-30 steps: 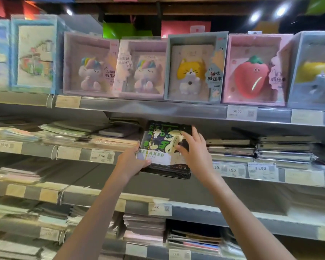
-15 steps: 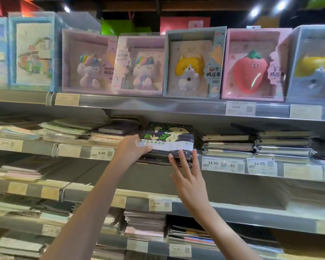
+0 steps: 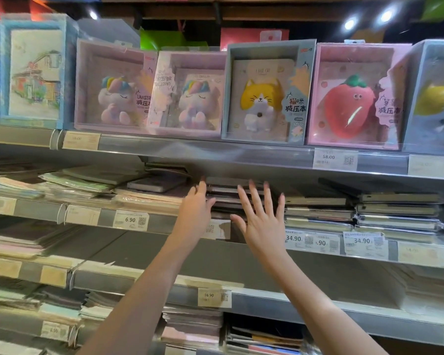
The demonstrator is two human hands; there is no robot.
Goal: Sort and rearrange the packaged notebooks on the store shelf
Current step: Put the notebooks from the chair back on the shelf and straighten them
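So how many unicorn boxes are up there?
2. Both stand on the top shelf: one unicorn box left, the other unicorn box beside it, next to the cat box.

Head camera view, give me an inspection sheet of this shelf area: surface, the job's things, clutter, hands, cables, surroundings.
Surface: grey metal shelf tiers with price tags on the front rails.
Job's things: dark notebook stack lying flat on the second tier, between both hands; more flat stacks to its right.
Clutter: loosely piled thin notebooks to the left, uneven.
Hands: left hand touches the stack's left edge; right hand has its fingers spread straight in front of the stack, contact unclear.
Cables: nothing seen.
Surroundings: boxed plush notebooks upright on the top tier; ceiling spotlights.
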